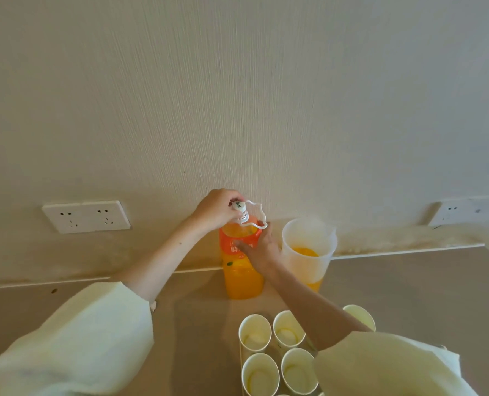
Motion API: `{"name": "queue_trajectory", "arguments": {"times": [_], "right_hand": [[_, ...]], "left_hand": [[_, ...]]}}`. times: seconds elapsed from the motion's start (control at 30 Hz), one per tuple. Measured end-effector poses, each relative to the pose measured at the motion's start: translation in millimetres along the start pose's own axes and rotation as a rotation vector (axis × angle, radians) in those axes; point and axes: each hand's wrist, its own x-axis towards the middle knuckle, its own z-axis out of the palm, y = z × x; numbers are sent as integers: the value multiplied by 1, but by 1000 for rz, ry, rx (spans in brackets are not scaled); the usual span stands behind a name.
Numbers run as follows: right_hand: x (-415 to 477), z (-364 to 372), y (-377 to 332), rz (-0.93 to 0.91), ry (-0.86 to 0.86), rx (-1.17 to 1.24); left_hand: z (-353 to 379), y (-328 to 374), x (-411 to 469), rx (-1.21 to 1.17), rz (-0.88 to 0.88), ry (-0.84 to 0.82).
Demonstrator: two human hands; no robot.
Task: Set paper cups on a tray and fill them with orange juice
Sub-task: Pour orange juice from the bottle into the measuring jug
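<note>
Paper cups (254, 334) are standing upright on a tray (240, 367). Beyond them, the orange juice bottle (242, 278) is standing on the counter (194, 324). The left hand (217, 210) is pinching its white cap (238, 206), and the right hand (262, 248) is gripping its label. A part-filled pitcher (309, 238) is sitting just beside it.

five paper cups (255, 332) are plainly in view. there is one juice bottle (242, 281) and one pitcher (309, 238). two socket plates (86, 216) show.
</note>
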Motion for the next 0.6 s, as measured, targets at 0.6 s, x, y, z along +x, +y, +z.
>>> {"name": "queue_trajectory", "arguments": {"times": [0.6], "right_hand": [[-3, -2, -2, 8, -14, 0]], "left_hand": [[-16, 24, 9, 315, 71, -149]]}}
